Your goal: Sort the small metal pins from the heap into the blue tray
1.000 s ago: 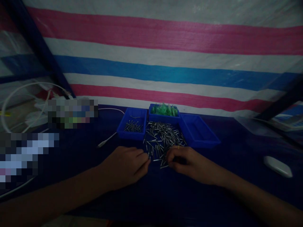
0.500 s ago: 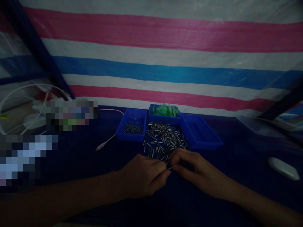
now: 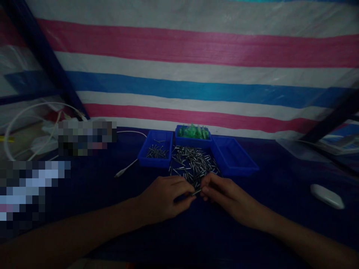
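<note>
A thin metal pin (image 3: pixel 197 192) spans the small gap between my two hands. My left hand (image 3: pixel 165 196) pinches its left end between thumb and forefinger. My right hand (image 3: pixel 227 196) has its fingertips closed on the other end. Just beyond my fingers lies a loose pile of similar metal pins (image 3: pixel 196 158), partly hidden by my right hand. More pins (image 3: pixel 157 152) lie in the blue tray (image 3: pixel 154 163) to the left of the pile.
Behind the pile stands a blue bin (image 3: pixel 193 141) of small green plastic bags (image 3: pixel 193 131). Another blue tray (image 3: pixel 244 172) sits to the right. A white cable (image 3: pixel 126 169) lies at left, and a white rounded object (image 3: pixel 327 196) at far right. Striped sheeting (image 3: pixel 196 89) hangs behind the table.
My hands have drawn slightly apart, and more of the metal pin shows between them. The view has shifted a little.
</note>
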The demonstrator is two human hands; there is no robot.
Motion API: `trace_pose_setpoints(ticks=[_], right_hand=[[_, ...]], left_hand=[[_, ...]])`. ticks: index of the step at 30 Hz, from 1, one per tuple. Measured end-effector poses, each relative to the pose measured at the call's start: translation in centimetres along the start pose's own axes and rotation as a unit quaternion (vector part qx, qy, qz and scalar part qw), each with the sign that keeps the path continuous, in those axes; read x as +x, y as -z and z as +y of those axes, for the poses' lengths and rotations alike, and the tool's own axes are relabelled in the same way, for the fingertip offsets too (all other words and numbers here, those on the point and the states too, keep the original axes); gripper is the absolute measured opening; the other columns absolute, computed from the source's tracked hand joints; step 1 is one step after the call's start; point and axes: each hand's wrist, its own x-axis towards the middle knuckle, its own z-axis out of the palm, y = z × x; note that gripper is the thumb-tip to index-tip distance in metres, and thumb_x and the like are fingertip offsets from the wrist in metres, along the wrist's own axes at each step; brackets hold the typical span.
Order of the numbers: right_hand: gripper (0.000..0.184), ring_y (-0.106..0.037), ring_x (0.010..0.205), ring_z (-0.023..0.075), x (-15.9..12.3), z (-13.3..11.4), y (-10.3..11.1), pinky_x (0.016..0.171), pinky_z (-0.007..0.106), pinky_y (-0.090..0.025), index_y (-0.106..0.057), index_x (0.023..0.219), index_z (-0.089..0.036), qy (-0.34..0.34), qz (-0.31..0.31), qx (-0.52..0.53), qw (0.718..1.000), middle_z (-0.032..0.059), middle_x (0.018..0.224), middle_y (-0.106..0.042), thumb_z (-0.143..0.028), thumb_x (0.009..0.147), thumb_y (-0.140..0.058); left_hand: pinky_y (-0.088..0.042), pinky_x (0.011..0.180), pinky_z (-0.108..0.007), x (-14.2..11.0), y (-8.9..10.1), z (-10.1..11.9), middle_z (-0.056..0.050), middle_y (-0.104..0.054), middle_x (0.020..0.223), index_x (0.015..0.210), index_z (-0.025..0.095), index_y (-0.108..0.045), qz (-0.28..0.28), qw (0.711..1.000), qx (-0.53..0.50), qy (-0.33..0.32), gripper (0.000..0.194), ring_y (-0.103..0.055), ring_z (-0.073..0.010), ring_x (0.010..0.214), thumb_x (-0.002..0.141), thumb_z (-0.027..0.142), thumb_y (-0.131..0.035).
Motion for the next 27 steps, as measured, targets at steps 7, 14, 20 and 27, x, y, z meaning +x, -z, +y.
trace_pose_setpoints(ticks=[7, 14, 20, 27], right_hand=[[0.014, -0.051, 0.07, 0.0092, -0.23, 0.39, -0.67, 0.063, 0.021, -0.041, -0.05, 0.087, -0.018, 0.025, -0.041, -0.042, 0.998, -0.0018, 0.078, -0.054, -0.026, 0.093, -0.039], [0.011, -0.053, 0.07, 0.0108, -0.21, 0.24, -0.78, 0.063, 0.022, -0.042, -0.052, 0.088, -0.017, 0.093, -0.071, -0.161, 0.98, 0.0007, 0.079, -0.056, -0.02, 0.09, -0.042], [0.015, -0.052, 0.067, 0.0131, -0.31, 0.4, -0.7, 0.06, 0.025, -0.041, -0.053, 0.086, -0.015, 0.145, -0.066, -0.271, 0.949, 0.0031, 0.075, -0.056, -0.025, 0.09, -0.043], [0.021, -0.054, 0.067, 0.0136, -0.23, 0.58, -0.79, 0.061, 0.025, -0.041, -0.055, 0.088, -0.015, 0.149, -0.045, -0.286, 0.946, 0.0038, 0.074, -0.057, -0.025, 0.092, -0.037]], left_hand=[[-0.044, 0.071, -0.019, 0.03, 0.04, -0.02, -0.001, -0.062, 0.089, 0.097, 0.018, -0.057, -0.005, 0.998, -0.046, -0.037, 0.014, -0.056, -0.0099, 0.08, 0.087, 0.019, -0.046], [-0.042, 0.065, -0.02, -0.22, -0.18, 0.33, 0.0, -0.06, 0.082, 0.089, 0.016, -0.052, -0.041, 0.998, -0.032, -0.022, 0.011, -0.055, -0.0106, 0.074, 0.08, 0.015, -0.046], [-0.038, 0.058, -0.021, -0.36, -0.14, -0.04, 0.002, -0.056, 0.072, 0.083, 0.017, -0.052, -0.07, 0.996, 0.059, -0.019, 0.008, -0.052, -0.0106, 0.066, 0.085, 0.021, -0.045], [-0.039, 0.06, -0.024, -0.28, -0.39, -0.15, 0.0, -0.056, 0.075, 0.086, 0.017, -0.054, -0.067, 0.985, 0.138, -0.083, 0.018, -0.05, -0.013, 0.067, 0.091, 0.024, -0.039]])
